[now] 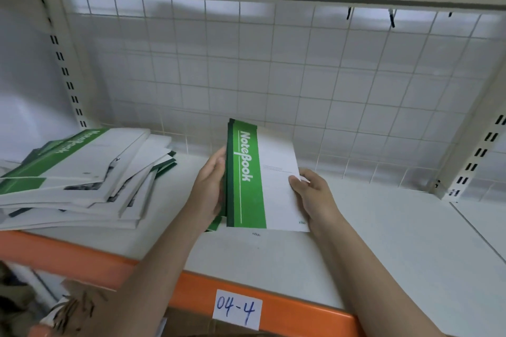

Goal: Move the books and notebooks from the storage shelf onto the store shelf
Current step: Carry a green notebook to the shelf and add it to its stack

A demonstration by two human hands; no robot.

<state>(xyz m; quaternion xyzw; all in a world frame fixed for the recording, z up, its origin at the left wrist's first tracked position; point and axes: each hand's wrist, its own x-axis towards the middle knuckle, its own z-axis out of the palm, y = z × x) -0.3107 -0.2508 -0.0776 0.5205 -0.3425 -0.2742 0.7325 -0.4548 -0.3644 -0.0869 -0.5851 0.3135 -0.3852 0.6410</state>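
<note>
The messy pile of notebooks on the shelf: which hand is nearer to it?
Left. The left hand holds the green notebook's spine side, beside the pile; the right hand holds the far edge.

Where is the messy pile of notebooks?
The pile of notebooks lies at the left of the head view, on the white shelf, left of the left hand.
</note>
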